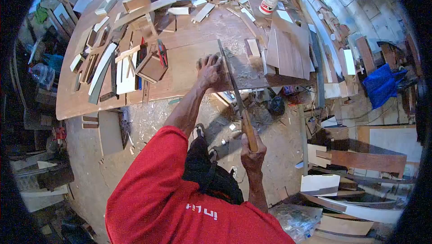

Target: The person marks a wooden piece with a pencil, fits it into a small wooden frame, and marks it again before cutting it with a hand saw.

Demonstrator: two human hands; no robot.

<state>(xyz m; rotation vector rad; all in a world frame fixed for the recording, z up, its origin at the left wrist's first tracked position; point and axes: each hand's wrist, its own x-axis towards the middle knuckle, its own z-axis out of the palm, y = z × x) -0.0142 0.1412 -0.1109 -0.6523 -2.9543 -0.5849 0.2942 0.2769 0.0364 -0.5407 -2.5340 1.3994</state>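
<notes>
My left hand (210,71) presses down on a thin brown wooden board (180,59), its fingers spread and slightly bent near the board's right edge. With my right hand (253,153) I grip the wooden handle of a handsaw (237,93), low in front of the table. The saw's long narrow blade runs up and away along the right edge of the board, close beside my left fingers. Whether the teeth are in the wood I cannot make out. Left of the board, red-handled pliers or a similar tool (162,53) lean on a small wooden box (152,67).
Wood offcuts and strips cover the left and far parts of the worktable (67,102). A white glue bottle (268,4) stands at the back right, near stacked thin panels (288,55). Below right lie piled boards (369,161); a blue bag (382,84) is farther right. Shavings litter the floor.
</notes>
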